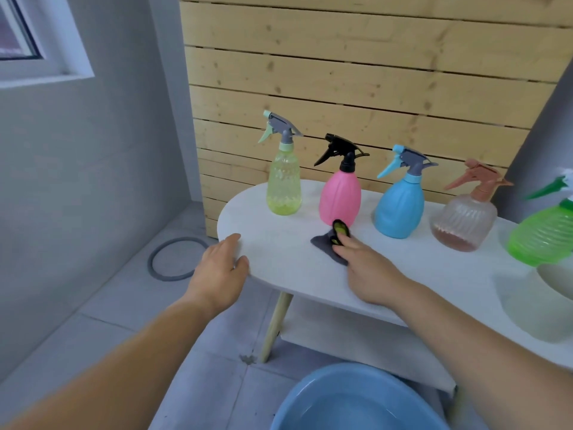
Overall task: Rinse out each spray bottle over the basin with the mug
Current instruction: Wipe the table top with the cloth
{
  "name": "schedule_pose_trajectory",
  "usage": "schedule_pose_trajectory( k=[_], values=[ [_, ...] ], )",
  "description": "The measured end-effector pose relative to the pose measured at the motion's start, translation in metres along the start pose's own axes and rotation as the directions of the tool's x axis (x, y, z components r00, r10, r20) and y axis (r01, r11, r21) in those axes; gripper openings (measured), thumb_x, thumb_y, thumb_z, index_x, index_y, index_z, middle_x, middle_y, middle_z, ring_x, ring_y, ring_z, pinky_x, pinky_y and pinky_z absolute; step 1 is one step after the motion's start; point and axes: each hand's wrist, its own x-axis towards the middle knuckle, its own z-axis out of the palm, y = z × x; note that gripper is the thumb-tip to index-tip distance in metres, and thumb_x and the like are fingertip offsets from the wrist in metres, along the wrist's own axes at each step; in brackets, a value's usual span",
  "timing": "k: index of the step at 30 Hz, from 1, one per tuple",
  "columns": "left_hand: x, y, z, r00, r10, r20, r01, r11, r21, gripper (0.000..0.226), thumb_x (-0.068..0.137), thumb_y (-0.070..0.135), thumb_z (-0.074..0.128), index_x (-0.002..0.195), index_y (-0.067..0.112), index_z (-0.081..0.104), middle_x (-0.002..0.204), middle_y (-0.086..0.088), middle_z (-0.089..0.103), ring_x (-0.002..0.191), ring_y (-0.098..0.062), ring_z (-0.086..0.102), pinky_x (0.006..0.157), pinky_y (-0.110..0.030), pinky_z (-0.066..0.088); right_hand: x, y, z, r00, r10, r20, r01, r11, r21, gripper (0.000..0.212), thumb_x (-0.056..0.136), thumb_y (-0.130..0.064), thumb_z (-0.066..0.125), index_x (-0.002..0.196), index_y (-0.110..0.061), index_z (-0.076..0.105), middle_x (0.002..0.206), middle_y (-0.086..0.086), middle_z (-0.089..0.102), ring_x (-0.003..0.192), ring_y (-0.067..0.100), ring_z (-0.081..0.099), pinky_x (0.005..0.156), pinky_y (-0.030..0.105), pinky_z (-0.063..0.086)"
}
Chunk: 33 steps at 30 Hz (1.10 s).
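Rinsing appears not yet begun: five capped spray bottles [400, 209] stand on the worktop [279, 243], away from the basin [297, 395]; left hand [221, 274] rests spread, right hand [369, 268] presses flat on a cloth [322, 242]

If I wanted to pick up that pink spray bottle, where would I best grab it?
Probably the narrow neck under the black trigger head, coming from the front. The pink bottle stands upright and its bulbous body tapers there, so a grip closes round it. A wooden wall blocks the back; the yellow bottle and blue bottle flank it.
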Motion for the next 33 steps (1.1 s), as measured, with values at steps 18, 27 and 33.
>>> schedule_pose_trajectory(
  k=[18,27,33],
  values=[
    [0.009,0.003,-0.001,0.988,0.156,0.011,-0.155,0.972,0.176,0.059,0.107,0.035,0.038,0.159,0.046,0.013,0.166,0.014,0.021,0.15,-0.022,0.019,0.12,-0.044,0.017,0.019,-0.059,0.02,0.975,-0.214,-0.067,0.224,0.938,0.264,0.062,0.098,-0.009,0.047,0.154,-0.027,0.028,0.159,-0.007,0.03,0.144,0.01,0.028,0.116,0.022,0.026],
    [0.012,0.018,0.009,0.954,0.301,0.02,-0.289,0.892,0.347,0.046,0.092,0.029,0.053,0.138,0.029,0.054,0.132,0.002,0.05,0.121,-0.026,0.048,0.101,-0.041,0.044,0.005,-0.059,0.024,0.956,-0.284,-0.072,0.292,0.942,0.163,0.05,0.099,-0.001,0.042,0.141,-0.024,0.054,0.151,-0.012,0.045,0.14,0.024,0.036,0.109,0.005,0.012],
    [0.01,0.026,0.006,0.965,0.246,-0.085,-0.187,0.882,0.433,0.024,0.09,0.032,0.056,0.111,0.02,0.053,0.109,0.001,0.049,0.1,-0.026,0.051,0.08,-0.035,0.038,-0.021,-0.044,0.011,0.983,-0.181,-0.033,0.183,0.965,0.189,0.052,0.104,-0.026,0.043,0.154,-0.028,0.032,0.163,-0.007,0.025,0.151,0.017,0.017,0.122,0.027,0.012]
  ],
)
